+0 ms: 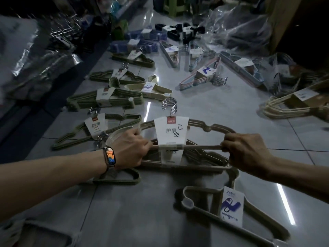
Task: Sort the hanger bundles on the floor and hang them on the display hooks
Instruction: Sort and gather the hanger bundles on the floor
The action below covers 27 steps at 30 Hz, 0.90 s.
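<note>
Both my hands are closed on 1 beige hanger bundle (213, 128) at frame centre. My left hand (131, 147) is wrapped round its 9 o'clock end, fingers curled over the lower bar. My right hand (245, 148) grips the 3 o'clock end, fingers curled round bar and shoulder. The chrome hooks (169, 106) point to 12 o'clock.

Its white label (170, 131) has a red tab on top with print too small to read, then printed 护肩 and handwritten pen marks, maybe "21". A second beige bundle (187, 163) lies right under it on the tiled floor (195, 107), with its own label partly hidden.

There is a smartwatch (109, 155) on my left wrist. The face is lit and the digits look like 17:35, but they are blurry.

At 9 o'clock there is a green bundle (74, 138). Its label (96, 125) has a red tab and reads 防滑 plus a pen mark. At 5 o'clock there is a grey-green bundle (204, 213). Its tag (231, 205) shows a blue squiggle and "hanger".

More green bundles run toward 11 o'clock. A pink-blue bundle (201, 77) at 1 o'clock carries a blue-squiggle label. A cream bundle (293, 104) sits at 3 o'clock. Blue bundles (138, 35) and black ones (178, 30) lie at 12 o'clock. Clear plastic bags (240, 20) are at 1 o'clock, far back.
</note>
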Tool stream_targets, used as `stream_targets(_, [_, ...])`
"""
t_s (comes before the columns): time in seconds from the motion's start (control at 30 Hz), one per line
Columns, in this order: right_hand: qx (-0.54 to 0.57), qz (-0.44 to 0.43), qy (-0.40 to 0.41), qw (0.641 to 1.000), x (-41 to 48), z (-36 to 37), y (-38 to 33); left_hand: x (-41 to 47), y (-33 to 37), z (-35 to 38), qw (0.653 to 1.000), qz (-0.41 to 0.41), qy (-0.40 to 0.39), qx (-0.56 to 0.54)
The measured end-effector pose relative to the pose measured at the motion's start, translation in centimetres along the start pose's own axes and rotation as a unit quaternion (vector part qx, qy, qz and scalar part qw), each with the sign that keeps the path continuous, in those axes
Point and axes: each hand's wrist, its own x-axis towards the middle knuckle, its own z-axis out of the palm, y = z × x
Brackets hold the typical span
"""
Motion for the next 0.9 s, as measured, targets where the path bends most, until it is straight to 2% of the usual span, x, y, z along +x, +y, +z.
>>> stream_targets(0.17, [-0.01, 0.01, -0.086, 0.996, -1.2, 0.6, -0.7, -0.2, 0.9, 1.3, 0.998, 0.022, -0.057, -0.007])
stream_targets(0.3, [-0.045, 0.002, -0.173, 0.984, -1.1, 1.4, -1.8, 0.0, 2.3, 2.4, 0.99, 0.027, -0.141, 0.007])
stream_targets(0.37, [-0.048, 0.01, -0.197, 0.979, -1.2, 1.7, -2.2, 0.3, 2.6, 2.7, 0.991, 0.024, -0.132, 0.008])
stream_targets(0.53, [-0.037, 0.04, -0.199, 0.979, -1.6, 1.5, -2.4, 0.4, 2.8, 3.3, 0.993, -0.015, -0.12, -0.009])
stream_targets(0.63, [-0.03, 0.055, -0.173, 0.983, -1.9, 1.5, -2.8, 1.0, 3.0, 2.1, 0.997, -0.027, -0.046, -0.052])
stream_targets(0.7, [-0.024, 0.034, -0.142, 0.989, -2.3, 1.4, -3.4, 1.7, 4.2, 0.6, 0.995, -0.035, 0.005, -0.092])
stream_targets(0.77, [0.002, -0.004, -0.135, 0.991, -3.2, 1.0, -4.4, 2.3, 6.2, -0.5, 0.989, -0.026, 0.025, -0.142])
stream_targets(0.83, [0.019, -0.029, -0.157, 0.987, -4.8, 0.9, -5.4, 3.0, 8.8, -0.9, 0.983, -0.008, -0.013, -0.185])
stream_targets(0.9, [0.016, -0.022, -0.227, 0.974, -6.5, 1.1, -6.1, 3.6, 11.3, -0.6, 0.973, 0.012, -0.101, -0.209])
